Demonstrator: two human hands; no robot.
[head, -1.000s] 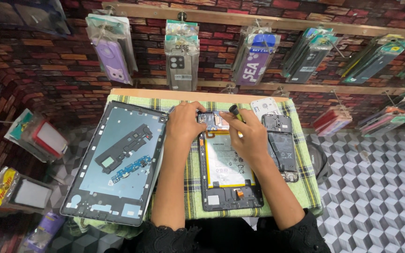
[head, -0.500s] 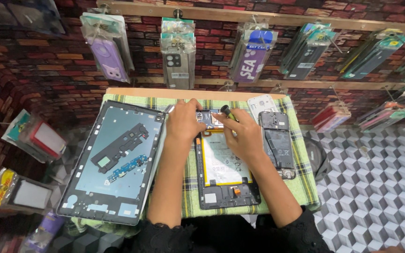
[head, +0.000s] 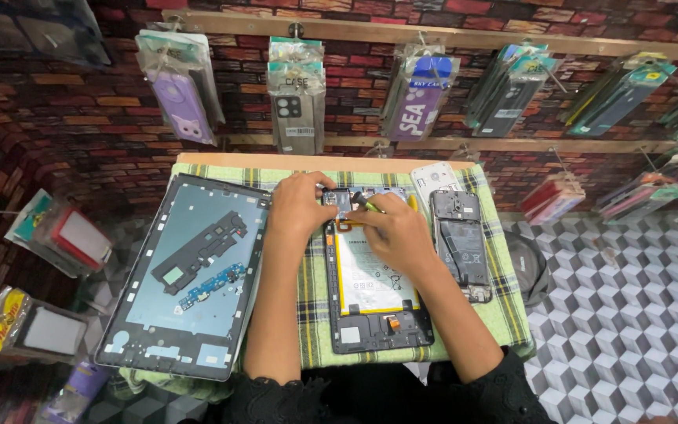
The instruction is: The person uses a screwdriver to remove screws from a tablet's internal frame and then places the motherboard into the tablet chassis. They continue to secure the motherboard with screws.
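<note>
The opened tablet [head: 374, 283] lies on the checked cloth [head: 308, 290], its thin parts likely fragile, best steadied by its stiff frame, while the left hand [head: 301, 206] presses its top edge, fingers together, and the right hand [head: 394, 229] pinches a small tool [head: 365, 203].

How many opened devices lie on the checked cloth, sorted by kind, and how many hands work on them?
Opened tablets: 2, a large tablet back shell and the tablet with white battery
Opened phones: 1, the phone
Hands: 2, left hand and right hand
Total: 5
</note>
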